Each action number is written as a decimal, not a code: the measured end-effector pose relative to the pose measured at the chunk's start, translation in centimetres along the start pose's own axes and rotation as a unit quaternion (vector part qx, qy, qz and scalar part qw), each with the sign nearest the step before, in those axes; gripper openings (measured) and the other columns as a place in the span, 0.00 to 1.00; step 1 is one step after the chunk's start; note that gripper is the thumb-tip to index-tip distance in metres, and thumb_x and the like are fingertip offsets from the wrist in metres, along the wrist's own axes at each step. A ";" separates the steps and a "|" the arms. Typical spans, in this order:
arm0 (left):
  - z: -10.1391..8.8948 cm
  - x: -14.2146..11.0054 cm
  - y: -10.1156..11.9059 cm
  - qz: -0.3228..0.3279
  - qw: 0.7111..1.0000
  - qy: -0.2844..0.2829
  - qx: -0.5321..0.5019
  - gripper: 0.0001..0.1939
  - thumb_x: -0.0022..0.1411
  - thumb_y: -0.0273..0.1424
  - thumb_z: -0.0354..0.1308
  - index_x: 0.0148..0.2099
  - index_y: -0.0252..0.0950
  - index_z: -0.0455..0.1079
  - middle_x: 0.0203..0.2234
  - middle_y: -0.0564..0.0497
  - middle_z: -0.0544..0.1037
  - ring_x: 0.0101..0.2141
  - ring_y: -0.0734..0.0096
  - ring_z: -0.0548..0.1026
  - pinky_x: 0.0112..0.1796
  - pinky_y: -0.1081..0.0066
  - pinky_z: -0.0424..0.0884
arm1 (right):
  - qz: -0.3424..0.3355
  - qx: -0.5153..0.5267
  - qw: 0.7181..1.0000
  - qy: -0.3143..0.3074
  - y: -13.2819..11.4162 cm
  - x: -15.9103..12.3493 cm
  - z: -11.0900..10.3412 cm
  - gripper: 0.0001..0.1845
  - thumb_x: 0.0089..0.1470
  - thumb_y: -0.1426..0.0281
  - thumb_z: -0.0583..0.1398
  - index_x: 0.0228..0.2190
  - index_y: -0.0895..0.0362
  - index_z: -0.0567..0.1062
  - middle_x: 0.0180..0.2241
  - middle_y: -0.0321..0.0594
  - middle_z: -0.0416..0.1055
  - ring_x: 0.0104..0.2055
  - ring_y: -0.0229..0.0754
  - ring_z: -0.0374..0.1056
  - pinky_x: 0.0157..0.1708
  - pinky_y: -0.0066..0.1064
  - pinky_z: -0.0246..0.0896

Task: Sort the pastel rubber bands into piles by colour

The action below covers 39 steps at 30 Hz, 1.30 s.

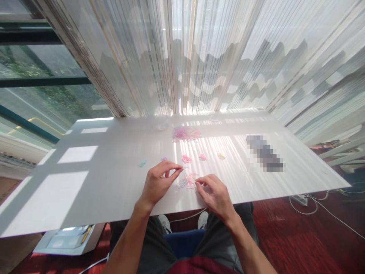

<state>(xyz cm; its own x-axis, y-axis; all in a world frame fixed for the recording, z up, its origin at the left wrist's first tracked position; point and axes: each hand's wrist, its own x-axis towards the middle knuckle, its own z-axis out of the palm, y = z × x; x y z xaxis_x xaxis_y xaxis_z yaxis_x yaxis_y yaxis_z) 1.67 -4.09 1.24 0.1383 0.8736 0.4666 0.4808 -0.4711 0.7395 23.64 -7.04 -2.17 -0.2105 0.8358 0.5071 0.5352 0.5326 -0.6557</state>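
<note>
At the left of the white table [114, 182], a small teal tuft [142, 164] lay alone on the bare surface. Just right of it, the left hand [158, 183] was pinched closed, thumb and forefinger gripping a thin pink strand [186, 168] that stuck out to the right. Below that strand, near the table's near edge, sat a loose pink-and-blue tangle [187, 181]. The right hand [214, 196] curled at its right side, its fingertips [197, 182] at the tangle's edge; whether they held any strands, I could not tell. Farther off lay a larger pink heap [186, 134], and a cream clump [221, 155] rested to the right.
</note>
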 end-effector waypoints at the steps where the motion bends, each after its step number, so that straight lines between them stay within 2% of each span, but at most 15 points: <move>1: -0.2 1.0 -0.4 0.000 1.000 -0.006 0.016 0.05 0.66 0.32 0.64 0.41 0.40 0.81 0.33 0.51 0.80 0.27 0.75 0.70 0.30 0.73 0.69 | 0.000 0.003 1.000 0.002 0.0 0.0 0.0 0.05 0.65 0.72 0.60 0.37 0.54 0.76 0.31 0.39 0.72 0.33 0.42 0.69 0.35 0.33 0.68; 3: -0.3 2.9 -1.4 0.008 0.998 -0.024 0.059 0.05 0.65 0.33 0.65 0.41 0.42 0.83 0.31 0.53 0.77 0.24 0.77 0.67 0.29 0.74 0.67 | 0.002 0.010 1.000 0.005 0.0 0.0 -0.1 0.05 0.66 0.72 0.59 0.36 0.54 0.76 0.31 0.39 0.72 0.33 0.42 0.69 0.34 0.33 0.68; 6: 0.1 5.0 -3.1 0.025 0.993 -0.057 0.103 0.05 0.64 0.35 0.66 0.39 0.43 0.83 0.29 0.55 0.75 0.25 0.77 0.69 0.29 0.74 0.66 | 0.004 0.017 1.000 0.002 0.0 0.0 -0.2 0.06 0.66 0.73 0.58 0.37 0.54 0.76 0.31 0.39 0.72 0.34 0.42 0.70 0.35 0.34 0.67; 12: 0.7 5.7 -4.5 0.029 0.985 -0.088 0.145 0.08 0.67 0.36 0.63 0.41 0.43 0.83 0.28 0.55 0.73 0.24 0.77 0.67 0.30 0.73 0.66 | -0.001 0.024 1.000 -0.008 0.1 0.1 -0.5 0.06 0.66 0.73 0.58 0.37 0.54 0.75 0.31 0.41 0.73 0.35 0.44 0.70 0.35 0.36 0.68; 17: 1.0 5.5 -4.4 0.018 0.981 -0.101 0.165 0.09 0.67 0.37 0.62 0.41 0.43 0.83 0.28 0.55 0.73 0.24 0.77 0.68 0.30 0.74 0.67 | -0.004 0.024 1.000 -0.014 0.1 0.2 -0.6 0.07 0.67 0.73 0.57 0.38 0.54 0.76 0.31 0.41 0.74 0.35 0.44 0.71 0.35 0.36 0.69; 31: 0.9 5.5 -3.7 0.010 0.980 -0.092 0.177 0.11 0.67 0.35 0.59 0.44 0.41 0.82 0.29 0.54 0.74 0.23 0.78 0.66 0.29 0.74 0.67 | -0.003 0.016 1.000 -0.022 0.3 0.1 -0.4 0.07 0.67 0.72 0.57 0.38 0.54 0.76 0.31 0.41 0.74 0.35 0.44 0.71 0.35 0.36 0.69; 35: 0.3 4.9 -2.8 0.014 0.976 -0.107 0.191 0.11 0.67 0.36 0.59 0.47 0.42 0.80 0.31 0.54 0.75 0.22 0.77 0.65 0.30 0.73 0.68 | -0.003 0.016 1.000 -0.020 0.3 0.1 -0.4 0.07 0.67 0.72 0.57 0.37 0.54 0.76 0.32 0.41 0.74 0.35 0.44 0.71 0.36 0.36 0.69; 39: -0.2 3.0 -1.1 0.029 0.977 -0.121 0.175 0.09 0.68 0.33 0.59 0.47 0.41 0.78 0.32 0.54 0.76 0.23 0.76 0.66 0.31 0.73 0.69 | -0.003 0.008 1.000 -0.022 0.2 0.1 -0.3 0.07 0.67 0.73 0.57 0.37 0.55 0.76 0.31 0.41 0.74 0.35 0.44 0.71 0.36 0.36 0.69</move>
<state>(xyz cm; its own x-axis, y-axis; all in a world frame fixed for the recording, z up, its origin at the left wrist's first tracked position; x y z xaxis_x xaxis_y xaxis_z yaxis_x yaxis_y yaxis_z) 1.36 -1.01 1.91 0.3536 0.8699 0.3438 0.7264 -0.4870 0.4849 24.00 -6.89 -2.04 -0.2493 0.8373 0.4866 0.5202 0.5396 -0.6620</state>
